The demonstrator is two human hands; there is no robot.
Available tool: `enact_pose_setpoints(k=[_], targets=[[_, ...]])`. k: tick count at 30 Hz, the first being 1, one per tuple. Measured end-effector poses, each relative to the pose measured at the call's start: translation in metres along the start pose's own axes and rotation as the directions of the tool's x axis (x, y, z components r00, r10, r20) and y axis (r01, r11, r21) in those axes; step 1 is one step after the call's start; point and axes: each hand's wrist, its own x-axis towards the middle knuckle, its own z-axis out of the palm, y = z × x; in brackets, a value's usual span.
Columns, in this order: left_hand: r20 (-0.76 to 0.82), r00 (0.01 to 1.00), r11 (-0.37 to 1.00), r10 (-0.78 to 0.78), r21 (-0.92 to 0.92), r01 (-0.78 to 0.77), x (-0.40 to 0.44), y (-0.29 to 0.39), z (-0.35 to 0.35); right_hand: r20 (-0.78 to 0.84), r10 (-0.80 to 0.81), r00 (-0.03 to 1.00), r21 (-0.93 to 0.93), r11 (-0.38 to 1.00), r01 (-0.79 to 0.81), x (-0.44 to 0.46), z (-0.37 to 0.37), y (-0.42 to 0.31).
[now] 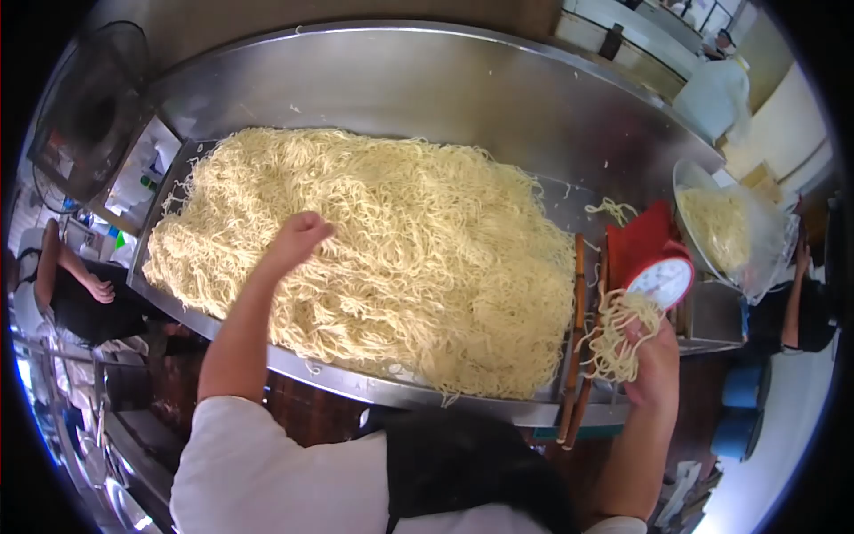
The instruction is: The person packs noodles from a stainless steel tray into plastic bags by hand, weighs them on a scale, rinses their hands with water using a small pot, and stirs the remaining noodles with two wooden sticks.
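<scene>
A wide heap of pale yellow noodles (382, 258) covers much of the shiny stainless-steel surface (445, 84), whose high wall rises behind the heap. The left hand (302, 238) is over the left half of the heap, fingers curled narrow; whether it grips any strands, I cannot tell. To the right of the heap, the right hand (654, 365) holds a loose clump of noodles (618, 343) before a red scale with a round white dial (642, 236). Two slim brown wooden sticks (578, 329) lie between heap and scale. Farther right of the heap is a round metal bowl (686, 191) with bagged noodles (725, 231). Left of the heap are a dark caged fan (93, 116) and a person in a black apron (89, 298); blue containers (740, 387) stand at the room's lower right
</scene>
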Motion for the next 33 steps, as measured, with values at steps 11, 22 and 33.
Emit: enact_pose_setpoints(k=[11,22,33], targets=[[0.023,0.908,0.904,0.418,-0.108,-0.414,0.031,0.121,0.023,0.155,-0.046,0.987,-0.107,0.992,0.063,-0.043,-0.05,-0.081],[0.324,0.636,0.707,0.701,-0.196,-0.679,-0.107,0.429,0.378,0.051,-0.435,0.899,0.036,0.9,0.434,-0.089,-0.183,-0.191],[0.211,0.565,0.562,0.798,-0.6,-0.569,-0.071,0.429,0.442,0.14,-0.47,0.871,0.106,0.882,0.459,-0.059,-0.24,-0.21]])
